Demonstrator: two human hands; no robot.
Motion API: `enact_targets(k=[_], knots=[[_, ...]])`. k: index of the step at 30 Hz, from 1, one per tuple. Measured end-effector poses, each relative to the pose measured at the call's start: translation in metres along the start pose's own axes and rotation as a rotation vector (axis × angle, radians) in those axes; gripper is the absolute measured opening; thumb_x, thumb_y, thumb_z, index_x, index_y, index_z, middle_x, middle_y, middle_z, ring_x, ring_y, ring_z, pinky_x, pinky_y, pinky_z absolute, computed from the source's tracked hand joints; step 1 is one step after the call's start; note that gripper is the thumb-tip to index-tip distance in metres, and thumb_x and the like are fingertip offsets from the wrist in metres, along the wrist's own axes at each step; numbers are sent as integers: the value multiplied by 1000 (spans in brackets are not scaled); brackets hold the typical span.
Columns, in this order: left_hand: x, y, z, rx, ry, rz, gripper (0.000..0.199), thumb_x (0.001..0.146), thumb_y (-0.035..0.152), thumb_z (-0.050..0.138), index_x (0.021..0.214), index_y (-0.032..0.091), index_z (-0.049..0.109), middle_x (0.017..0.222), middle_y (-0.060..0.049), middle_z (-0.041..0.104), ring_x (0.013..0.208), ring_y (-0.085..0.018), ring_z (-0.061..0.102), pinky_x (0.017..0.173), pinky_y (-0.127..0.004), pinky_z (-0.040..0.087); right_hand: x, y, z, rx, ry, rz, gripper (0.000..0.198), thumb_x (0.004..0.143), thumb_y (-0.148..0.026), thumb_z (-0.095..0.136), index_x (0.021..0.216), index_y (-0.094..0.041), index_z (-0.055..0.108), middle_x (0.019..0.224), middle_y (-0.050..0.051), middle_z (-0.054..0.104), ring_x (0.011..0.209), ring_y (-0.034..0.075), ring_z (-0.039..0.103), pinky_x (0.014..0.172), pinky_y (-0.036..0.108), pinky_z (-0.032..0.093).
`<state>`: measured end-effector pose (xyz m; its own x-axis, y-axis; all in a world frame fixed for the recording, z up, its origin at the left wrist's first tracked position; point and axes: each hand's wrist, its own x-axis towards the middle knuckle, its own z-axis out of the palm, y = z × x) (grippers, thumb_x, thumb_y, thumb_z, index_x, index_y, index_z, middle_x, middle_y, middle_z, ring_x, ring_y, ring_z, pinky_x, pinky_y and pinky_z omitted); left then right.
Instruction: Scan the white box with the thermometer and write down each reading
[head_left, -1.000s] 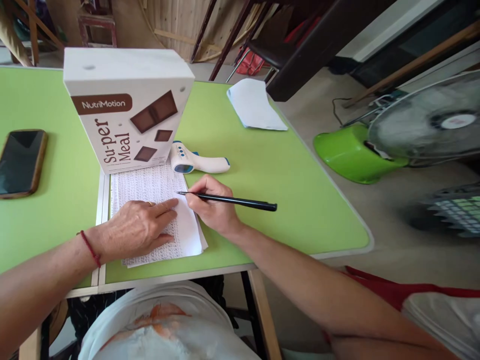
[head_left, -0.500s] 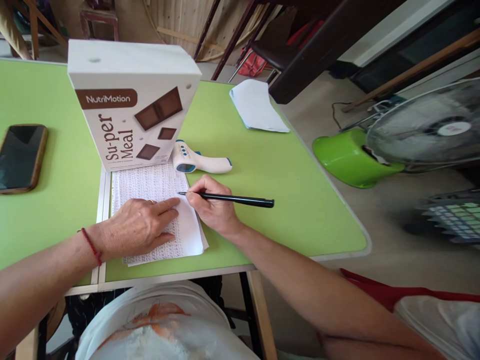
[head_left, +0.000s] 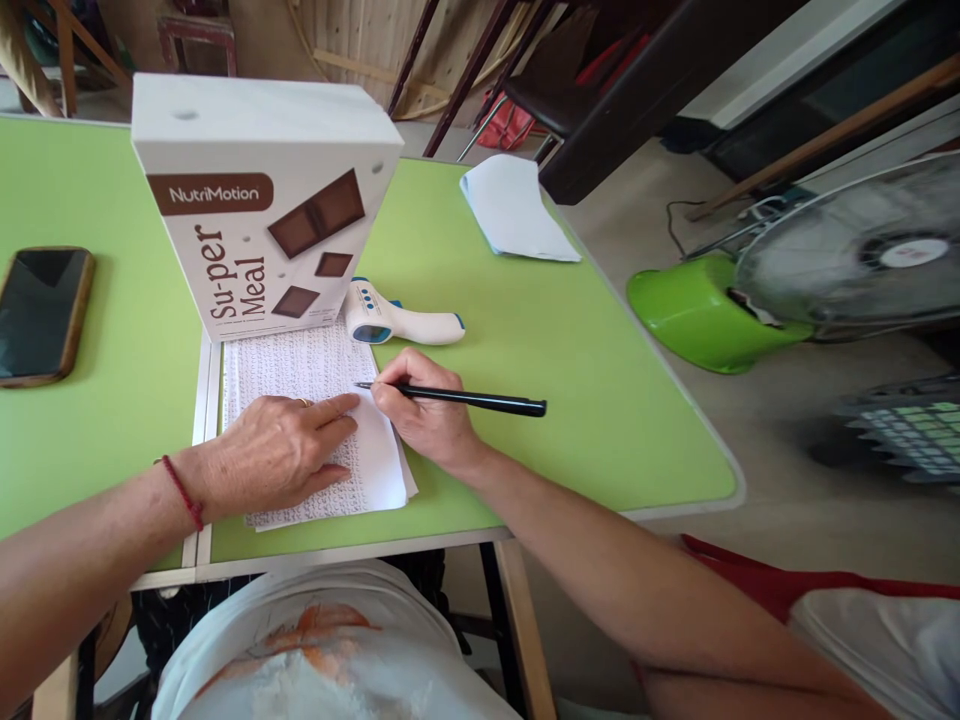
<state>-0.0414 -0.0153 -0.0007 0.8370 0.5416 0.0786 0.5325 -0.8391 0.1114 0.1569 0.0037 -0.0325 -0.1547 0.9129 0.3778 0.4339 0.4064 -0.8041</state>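
Note:
Handwriting in dense rows covers much of a sheet of paper (head_left: 281,365), which lies on further sheets. Flat across its left and middle part rests my left hand (head_left: 281,452), fingers stretched out and holding nothing. My right hand (head_left: 427,410) is closed around a black pen (head_left: 487,401), whose tip meets the paper just above my left index fingertip. A white NutriMotion box (head_left: 240,240) stands upright at the paper's far edge. Beside the box lies a white and blue infrared thermometer (head_left: 409,325), beyond my right hand.
The green table (head_left: 600,400) bears a phone (head_left: 45,315) at the left and a stack of white paper (head_left: 517,210) at the far right. On the floor to the right are a green stool (head_left: 686,315), a fan (head_left: 885,250) and a basket (head_left: 911,430).
Hardly anything differs. The pen's back end has shifted very slightly, while both hands and the paper keep their places.

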Motion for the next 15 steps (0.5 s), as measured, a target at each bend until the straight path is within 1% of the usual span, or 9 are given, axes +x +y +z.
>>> enact_targets(k=[9, 15], knots=[[0, 0, -1, 0, 7, 2, 29, 89, 34, 59, 108, 12, 63, 135, -13, 56, 71, -20, 68, 57, -33, 53, 0, 0, -1, -15, -5, 30, 15, 73, -18, 52, 60, -23, 45, 53, -5, 52, 49, 10, 44, 48, 25, 37], [-1, 0, 0, 0, 0, -1, 29, 90, 34, 58, 109, 12, 63, 136, -11, 56, 72, -21, 69, 56, -34, 53, 1, 0, 0, -15, 20, 18, 15, 73, -17, 52, 61, -23, 44, 52, -6, 48, 49, 10, 43, 48, 25, 36]])
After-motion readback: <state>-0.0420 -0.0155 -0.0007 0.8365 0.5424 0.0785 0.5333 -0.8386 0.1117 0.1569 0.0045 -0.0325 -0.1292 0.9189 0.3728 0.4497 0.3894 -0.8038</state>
